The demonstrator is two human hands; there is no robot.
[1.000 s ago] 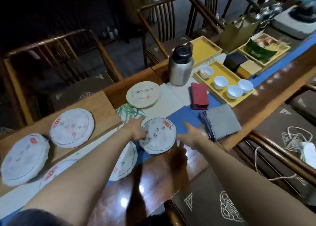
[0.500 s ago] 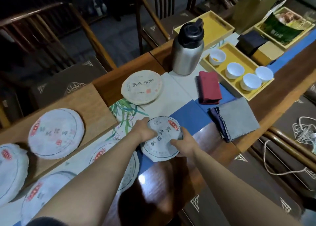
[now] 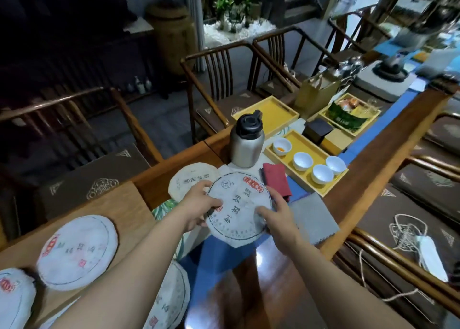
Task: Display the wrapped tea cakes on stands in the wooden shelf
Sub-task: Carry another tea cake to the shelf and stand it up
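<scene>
A round paper-wrapped tea cake (image 3: 239, 205) with a red label is lifted above the table, held between both hands. My left hand (image 3: 199, 208) grips its left edge with the thumb on top. My right hand (image 3: 276, 220) grips its right edge, fingers on the face. A cream-wrapped cake (image 3: 189, 180) lies on the table just behind it. Several more wrapped cakes lie at the left: one (image 3: 77, 252) on a wooden board, one (image 3: 13, 301) at the frame edge, one (image 3: 171, 296) partly under my left arm. No stands or shelf are in view.
A steel flask (image 3: 246, 141) stands behind the cakes. A yellow tray (image 3: 331, 181) with white cups, a red cloth (image 3: 277, 180) and a grey cloth (image 3: 313, 219) lie to the right. Wooden chairs (image 3: 224, 79) line the table's far side and right edge.
Both hands closed on the tea cake and lifted it off the table toward me. The view tilted up, showing more of the room.
</scene>
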